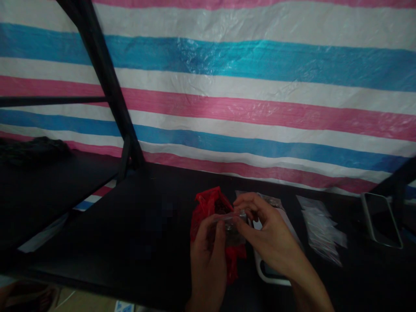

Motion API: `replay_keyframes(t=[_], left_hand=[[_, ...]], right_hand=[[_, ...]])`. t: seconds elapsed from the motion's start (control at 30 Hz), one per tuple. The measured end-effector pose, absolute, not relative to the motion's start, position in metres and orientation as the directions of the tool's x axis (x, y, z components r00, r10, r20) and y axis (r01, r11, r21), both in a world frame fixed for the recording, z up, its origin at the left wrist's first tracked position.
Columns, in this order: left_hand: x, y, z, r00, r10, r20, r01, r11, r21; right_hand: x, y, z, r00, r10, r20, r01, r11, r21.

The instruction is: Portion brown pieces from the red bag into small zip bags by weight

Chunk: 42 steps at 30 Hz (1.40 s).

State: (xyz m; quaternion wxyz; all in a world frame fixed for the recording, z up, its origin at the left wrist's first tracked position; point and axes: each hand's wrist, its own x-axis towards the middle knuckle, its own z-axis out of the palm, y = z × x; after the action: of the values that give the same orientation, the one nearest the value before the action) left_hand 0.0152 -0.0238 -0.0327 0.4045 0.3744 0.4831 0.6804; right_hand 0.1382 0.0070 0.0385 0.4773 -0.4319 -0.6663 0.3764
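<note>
My left hand (208,251) and my right hand (266,234) meet above a black table (136,225), low in the middle of the view. Between their fingertips they pinch a small clear plastic bag (231,220) with something small and dark inside. Both hands have their fingers closed on it. Right behind and under the left hand lies a crumpled red plastic bag (208,206). A white device (269,273) lies flat under my right hand, mostly hidden by it.
A fanned pile of small clear bags (321,229) lies to the right of the hands. A phone (381,219) leans at the far right. A striped pink, blue and white tarp (247,86) hangs behind. A black frame post (107,82) rises at the left.
</note>
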Motion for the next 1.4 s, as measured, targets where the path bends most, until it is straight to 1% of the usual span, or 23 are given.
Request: replay_keyframes(t=[0.1, 0.23, 0.33, 0.43, 0.63, 0.8, 1.03, 1.13, 1.27, 1.4], left_hand=[[0.016, -0.023, -0.032, -0.411, 0.906, 0.101, -0.203, -0.199, 0.959], [0.016, -0.022, -0.028, -0.400, 0.905, 0.145, -0.175, -0.231, 0.957], [0.016, -0.021, -0.027, -0.393, 0.909, 0.140, -0.175, -0.224, 0.959], [0.016, -0.021, -0.028, -0.406, 0.907, 0.114, -0.196, -0.209, 0.958], [0.017, -0.022, -0.030, -0.409, 0.904, 0.123, -0.209, -0.223, 0.952], [0.018, -0.022, -0.031, -0.407, 0.910, 0.076, -0.252, -0.191, 0.949], [0.016, -0.024, -0.030, -0.380, 0.921, 0.086, -0.231, -0.185, 0.955], [0.017, -0.023, -0.031, -0.364, 0.928, 0.083, -0.226, -0.174, 0.958], [0.022, -0.020, -0.030, -0.345, 0.935, 0.081, -0.249, -0.175, 0.953], [0.026, -0.017, -0.027, -0.357, 0.931, 0.078, -0.293, -0.191, 0.937]], right_hand=[[0.139, 0.008, 0.037, -0.163, 0.934, 0.317, 0.236, 0.349, -0.907], [0.141, 0.009, 0.035, -0.154, 0.937, 0.313, 0.263, 0.344, -0.901], [0.142, 0.009, 0.034, -0.144, 0.940, 0.309, 0.271, 0.338, -0.901], [0.141, 0.009, 0.035, -0.146, 0.946, 0.289, 0.253, 0.318, -0.914], [0.139, 0.011, 0.033, -0.138, 0.945, 0.297, 0.240, 0.323, -0.915], [0.139, 0.011, 0.031, -0.167, 0.947, 0.274, 0.240, 0.309, -0.920], [0.136, 0.008, 0.032, -0.198, 0.946, 0.258, 0.211, 0.298, -0.931], [0.137, 0.007, 0.033, -0.178, 0.947, 0.267, 0.233, 0.304, -0.924], [0.143, 0.008, 0.032, -0.100, 0.949, 0.300, 0.256, 0.316, -0.914], [0.151, 0.011, 0.026, -0.068, 0.958, 0.280, 0.259, 0.288, -0.922]])
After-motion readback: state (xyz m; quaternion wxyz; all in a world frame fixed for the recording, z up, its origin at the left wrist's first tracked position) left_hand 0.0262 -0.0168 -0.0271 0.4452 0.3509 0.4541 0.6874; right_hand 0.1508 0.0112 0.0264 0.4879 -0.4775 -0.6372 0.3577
